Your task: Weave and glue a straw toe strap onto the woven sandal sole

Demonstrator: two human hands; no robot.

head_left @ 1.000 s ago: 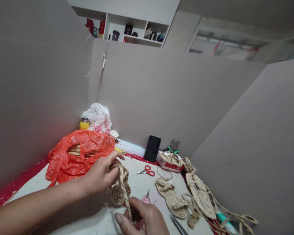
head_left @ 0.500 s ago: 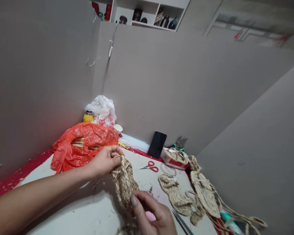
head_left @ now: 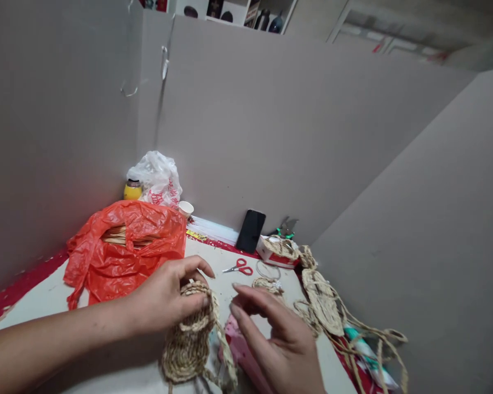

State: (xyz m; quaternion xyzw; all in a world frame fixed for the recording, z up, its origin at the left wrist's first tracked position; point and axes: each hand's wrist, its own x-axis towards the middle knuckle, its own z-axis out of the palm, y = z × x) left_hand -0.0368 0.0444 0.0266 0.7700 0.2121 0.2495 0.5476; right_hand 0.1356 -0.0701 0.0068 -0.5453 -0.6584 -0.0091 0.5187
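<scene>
My left hand [head_left: 176, 298] grips the upper end of a woven straw shoe sole [head_left: 187, 353], thumb in front and fingers behind. The sole is coiled from straw cord, and a loose braided straw cord [head_left: 225, 347] hangs down its right side. To the right of the sole, my right hand [head_left: 277, 339] is apart from it, thumb and forefinger curved close together in a pinch. Whatever is between those fingertips is too small to make out. A pink patterned thing [head_left: 240, 350] shows below and behind the right hand, partly covered.
Red-handled scissors [head_left: 239, 266] lie beyond the hands. A red plastic bag [head_left: 127, 257] with straw stands at left. A phone [head_left: 250, 231] leans at the back beside a small box [head_left: 277, 251]. Another straw sole [head_left: 322, 303] and loose cords lie at right. Grey partitions [head_left: 238, 120] enclose the table.
The sole has turned more upright and come nearer, its braided cord now in sight. My right hand has come away from the sole to the right. The whole view has shifted slightly.
</scene>
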